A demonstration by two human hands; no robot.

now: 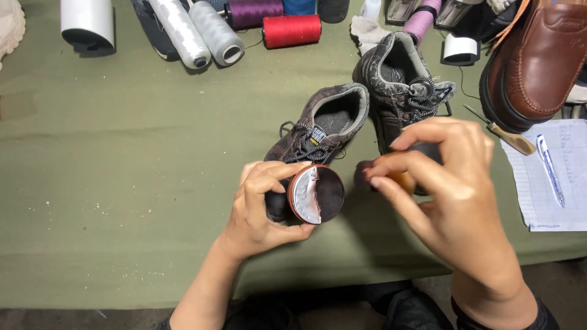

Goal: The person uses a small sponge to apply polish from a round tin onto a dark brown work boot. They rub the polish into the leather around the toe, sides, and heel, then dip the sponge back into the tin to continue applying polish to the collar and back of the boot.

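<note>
While the left hand [260, 208] grips the polish tin [316, 194], the right hand [449, 195] pinches a dauber [367, 175] just beside it.

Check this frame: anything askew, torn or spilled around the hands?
The tin of polish in the left hand is tipped on its side, foil seal torn and peeled halfway back. The right hand holds a small brush beside it. Pale crumbs dot the green table. Nothing spilled.

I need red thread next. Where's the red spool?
The red spool lies at the table's far edge, centre, between a purple spool and a white rag.
</note>
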